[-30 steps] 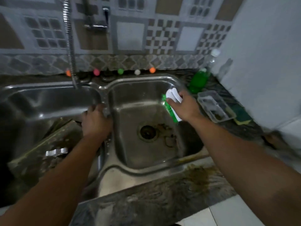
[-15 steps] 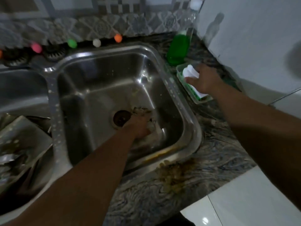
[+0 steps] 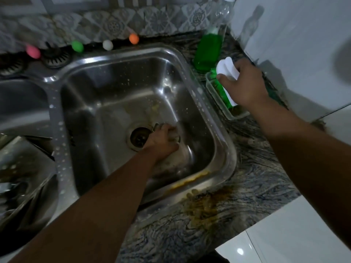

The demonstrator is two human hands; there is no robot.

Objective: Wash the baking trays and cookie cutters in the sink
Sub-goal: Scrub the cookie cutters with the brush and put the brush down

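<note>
In right basin (image 3: 121, 88), by drain (image 3: 139, 138): left hand (image 3: 163, 141) now down on floor, fingers curled round small metal cookie cutter (image 3: 157, 127); second ago it sat on divider. Right hand (image 3: 245, 86) moved out to clear tray (image 3: 216, 95) on counter, gripping white-handled green brush (image 3: 227, 70), bristles in tray. Likely loading soap, then scrubbing cutter. Baking trays (image 3: 20, 168) wait in left basin.

Partly legible items: metal piece (image 3: 173, 134) gripped under the left hand (image 3: 161, 143), shape blurred and mostly covered; baking trays (image 3: 24, 168) in left basin, cut by frame edge, contents smeared; scrub brush (image 3: 227, 78) largely masked by right hand (image 3: 245, 86); bottle (image 3: 210, 46) top cropped.
</note>
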